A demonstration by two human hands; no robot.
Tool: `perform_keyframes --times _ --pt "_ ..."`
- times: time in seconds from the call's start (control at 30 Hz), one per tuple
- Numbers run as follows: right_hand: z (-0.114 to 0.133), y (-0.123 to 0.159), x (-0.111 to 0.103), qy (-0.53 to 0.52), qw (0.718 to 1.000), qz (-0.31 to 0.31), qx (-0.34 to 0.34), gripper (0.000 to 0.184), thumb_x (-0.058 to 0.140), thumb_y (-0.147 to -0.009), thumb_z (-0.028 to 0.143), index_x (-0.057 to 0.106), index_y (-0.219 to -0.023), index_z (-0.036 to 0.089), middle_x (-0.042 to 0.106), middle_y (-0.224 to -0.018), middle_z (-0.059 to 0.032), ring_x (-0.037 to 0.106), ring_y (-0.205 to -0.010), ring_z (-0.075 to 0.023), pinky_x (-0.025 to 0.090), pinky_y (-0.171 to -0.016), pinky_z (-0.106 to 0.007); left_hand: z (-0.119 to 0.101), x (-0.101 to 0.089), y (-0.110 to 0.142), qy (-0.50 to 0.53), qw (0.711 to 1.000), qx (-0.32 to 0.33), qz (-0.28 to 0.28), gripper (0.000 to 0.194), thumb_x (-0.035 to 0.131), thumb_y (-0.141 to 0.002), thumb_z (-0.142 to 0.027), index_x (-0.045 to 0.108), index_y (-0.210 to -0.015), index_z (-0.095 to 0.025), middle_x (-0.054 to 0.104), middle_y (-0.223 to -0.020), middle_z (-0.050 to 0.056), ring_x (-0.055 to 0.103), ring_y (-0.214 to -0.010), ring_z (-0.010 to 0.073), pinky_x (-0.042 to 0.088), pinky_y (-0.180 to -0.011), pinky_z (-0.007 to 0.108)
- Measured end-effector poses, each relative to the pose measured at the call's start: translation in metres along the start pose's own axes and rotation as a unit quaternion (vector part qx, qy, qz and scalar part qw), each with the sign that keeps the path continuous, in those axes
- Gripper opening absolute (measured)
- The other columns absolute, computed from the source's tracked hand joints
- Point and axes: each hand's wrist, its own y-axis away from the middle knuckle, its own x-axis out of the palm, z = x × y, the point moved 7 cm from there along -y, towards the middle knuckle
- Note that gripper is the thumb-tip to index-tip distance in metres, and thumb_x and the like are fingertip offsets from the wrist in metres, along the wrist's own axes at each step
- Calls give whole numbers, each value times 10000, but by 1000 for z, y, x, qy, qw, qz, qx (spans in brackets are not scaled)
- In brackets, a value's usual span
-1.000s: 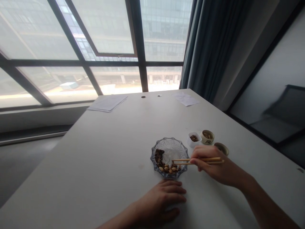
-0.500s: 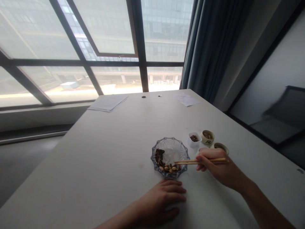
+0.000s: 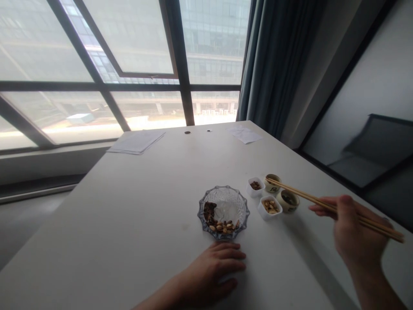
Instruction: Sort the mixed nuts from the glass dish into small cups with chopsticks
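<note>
Head cam, two bare hands at a long off-white bench point(image 3: 129, 202), quick rundown:

- Right hand point(image 3: 358, 228) pinches a pair of long pale wooden chopsticks point(image 3: 332, 208) between thumb and fingers. The sticks sit close together, nearly parallel, with nothing visible at their tips.
- Biggest change: that hand has swung out to the right, so the sticks are off the dish. Their tips now point over the cups, and nothing is being picked at this instant.
- That move also uncovers a small white square cup of peanuts point(image 3: 263, 211), right beside a round cream ceramic cup point(image 3: 287, 202).
- Left hand point(image 3: 213, 271) lies flat on the bench, fingers spread, holding nothing, just short of the dish.
- Scalloped cut-glass dish point(image 3: 234, 200) sits between the hands, with dark brown pieces point(image 3: 209, 213) at its left and a curved row of tan peanuts point(image 3: 222, 227) along its near edge.
- Further back: a smaller white square cup of dark bits point(image 3: 254, 193) and a second round cream ceramic cup point(image 3: 272, 183).
- Far end of the bench: a stack of white papers point(image 3: 137, 142) and a loose white sheet point(image 3: 244, 134), with a dark teal curtain point(image 3: 277, 56) off to the right.
</note>
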Motion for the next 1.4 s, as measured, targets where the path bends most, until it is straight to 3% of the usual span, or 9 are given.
perform_keyframes --times 0.2,0.33,0.4,0.57,0.7,0.83,1.0,1.23,1.4 --pt "-21 -1 44 -77 993 78 52 467 738 -909 616 761 -825 157 790 -687 -82 770 -557 -221 659 -548 -302 0 0 0 -7 1000 1 -6 447 708 -908 -202 664 -1343 -293 674 -1475 39 557 -1442 276 423 -1228 420" --pt "0 -3 55 -69 991 105 35 429 733 -921 604 777 -841 185 800 -703 -70 776 -571 -213 670 -577 -293 0 1 0 -7 1000 2 -5 423 704 -915 -213 670 -1330 -288 682 -1468 38 563 -1439 272 413 -1235 417" --pt "18 -2 61 -60 984 164 30 420 715 -935 600 796 -860 195 810 -726 -74 787 -599 -223 674 -601 -301 0 1 0 -5 1000 2 -5 419 706 -914 -219 672 -1326 -287 687 -1462 40 565 -1439 274 410 -1238 418" --pt "55 25 99 26 912 409 29 476 634 -1002 569 757 -718 207 759 -633 -37 728 -558 -168 575 -548 -246 1 1 1 -1 1000 1 -4 422 702 -929 -236 661 -1343 -300 684 -1466 38 554 -1450 276 410 -1237 422" --pt "62 50 128 61 855 514 37 527 580 -1032 562 687 -662 204 730 -612 -14 690 -569 -139 510 -561 -230 1 2 1 -2 1000 11 -6 409 692 -942 -253 657 -1348 -289 688 -1460 43 558 -1446 267 399 -1242 413" --pt "55 53 135 20 866 497 51 481 593 -1022 569 721 -737 203 763 -676 -22 726 -645 -156 534 -616 -234 3 4 2 -5 1000 9 -7 401 680 -954 -274 652 -1354 -285 681 -1471 42 554 -1452 259 389 -1246 404" --pt "30 45 116 5 897 436 72 485 612 -1008 595 760 -771 199 767 -673 -40 727 -613 -167 548 -597 -249 5 6 3 -5 1000 15 -10 406 671 -959 -278 646 -1365 -285 682 -1471 45 549 -1459 259 388 -1248 402" --pt "8 64 118 -73 886 444 108 443 648 -992 576 776 -805 195 783 -698 -53 751 -616 -182 597 -600 -261 2 3 1 5 1000 16 -4 407 672 -958 -261 652 -1364 -282 688 -1462 67 560 -1448 286 408 -1241 432" --pt "6 63 110 -91 922 355 127 414 712 -938 592 786 -811 205 779 -671 -58 732 -561 -204 605 -551 -298 2 2 0 4 1000 10 5 404 667 -964 -270 651 -1367 -287 683 -1469 68 562 -1449 291 406 -1246 444"
